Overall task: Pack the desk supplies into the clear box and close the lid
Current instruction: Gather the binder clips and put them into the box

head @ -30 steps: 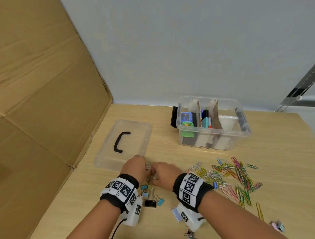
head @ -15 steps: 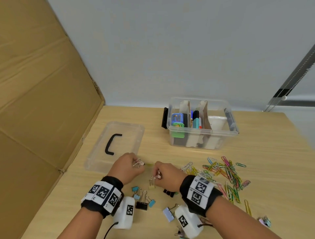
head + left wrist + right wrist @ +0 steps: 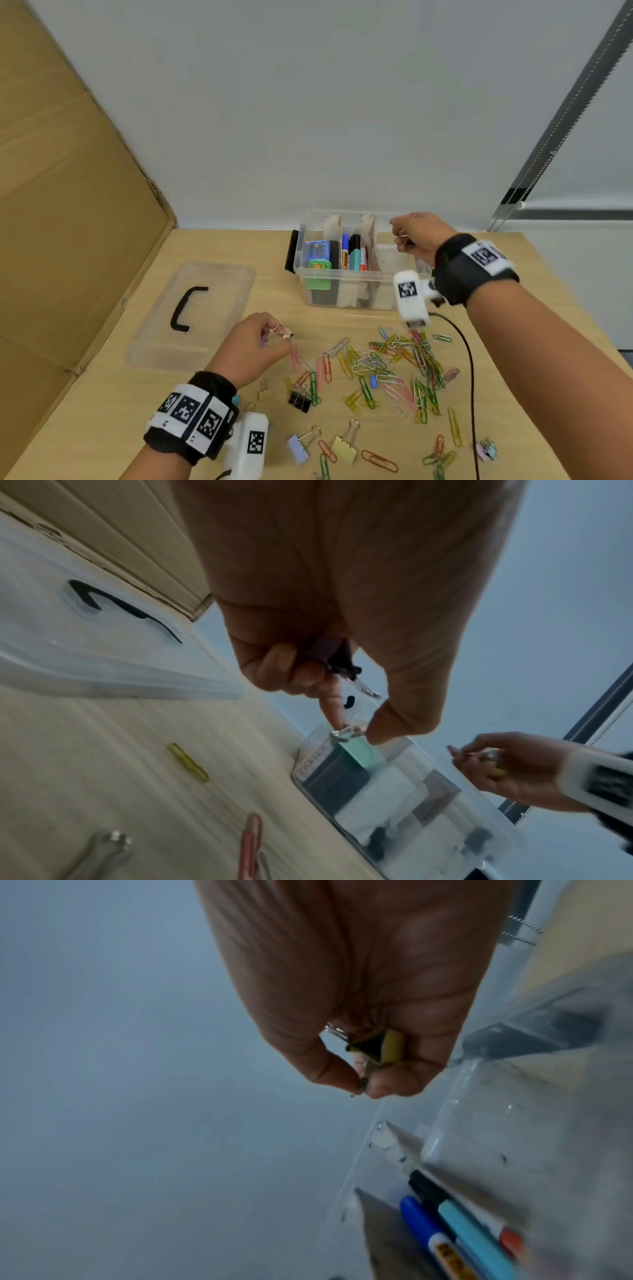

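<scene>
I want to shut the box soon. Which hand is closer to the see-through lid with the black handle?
The left hand. It is beside the lid's near right corner, pinching binder clips. The right hand is far off, over the clear box.

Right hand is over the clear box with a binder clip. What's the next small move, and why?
Probably let the right hand release its yellow binder clip into the clear box: the hand is above the right-end compartment, the lid lies off on the table, and the left hand pinches more clips.
</scene>
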`<state>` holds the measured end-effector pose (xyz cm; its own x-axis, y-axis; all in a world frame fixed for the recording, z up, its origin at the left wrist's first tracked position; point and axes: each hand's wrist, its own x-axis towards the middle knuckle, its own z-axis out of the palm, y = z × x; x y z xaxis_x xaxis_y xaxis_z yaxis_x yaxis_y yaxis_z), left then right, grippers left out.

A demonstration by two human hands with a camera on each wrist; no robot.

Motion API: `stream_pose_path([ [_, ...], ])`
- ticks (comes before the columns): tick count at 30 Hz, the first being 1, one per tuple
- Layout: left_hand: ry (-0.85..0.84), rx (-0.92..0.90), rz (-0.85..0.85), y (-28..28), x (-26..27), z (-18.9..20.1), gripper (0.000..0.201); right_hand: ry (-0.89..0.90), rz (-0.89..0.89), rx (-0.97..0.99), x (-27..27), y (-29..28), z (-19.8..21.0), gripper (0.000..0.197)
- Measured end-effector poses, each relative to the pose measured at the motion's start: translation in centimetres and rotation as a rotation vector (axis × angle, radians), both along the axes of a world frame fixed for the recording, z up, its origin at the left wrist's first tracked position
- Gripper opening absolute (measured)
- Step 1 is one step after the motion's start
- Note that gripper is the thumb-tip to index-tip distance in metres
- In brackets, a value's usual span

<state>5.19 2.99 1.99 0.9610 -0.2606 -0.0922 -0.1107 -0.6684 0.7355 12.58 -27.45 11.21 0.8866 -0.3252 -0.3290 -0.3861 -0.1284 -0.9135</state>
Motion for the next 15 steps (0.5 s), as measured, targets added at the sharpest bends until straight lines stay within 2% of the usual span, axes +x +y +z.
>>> stream_pose_path([
  [2,-0.002,-0.008,-0.014,-0.8,-0.3,0.1,0.012,0.071,-0.022,0.023,2.2,-0.4,0.0,0.014],
  [5,-0.036,-0.006,-0.038,-1.5,-1.0,0.3,0.012,0.132,0.067,-0.143,3.6,-0.5,0.4,0.04],
  [6,-0.048,-0.005,-0.043,-1.7,-1.1,0.4,0.012,0.127,0.106,-0.213,3.7,-0.4,0.6,0.041],
  [9,-0.07,0.004,-0.048,-1.8,-1.3,0.4,0.012,0.071,0.143,-0.408,3.4,-0.6,0.4,0.021],
  [12,-0.099,0.023,-0.04,-1.8,-1.4,0.6,0.013,-0.039,0.096,-0.706,2.3,-1.9,-1.5,0.025],
  [14,-0.129,0.038,-0.043,-1.7,-1.3,1.3,0.012,0.007,0.084,-0.845,0.9,-2.7,-3.7,0.041],
  [15,-0.144,0.046,-0.045,-1.9,-1.1,1.8,0.011,0.051,0.119,-0.845,0.2,-2.8,-4.8,0.047],
])
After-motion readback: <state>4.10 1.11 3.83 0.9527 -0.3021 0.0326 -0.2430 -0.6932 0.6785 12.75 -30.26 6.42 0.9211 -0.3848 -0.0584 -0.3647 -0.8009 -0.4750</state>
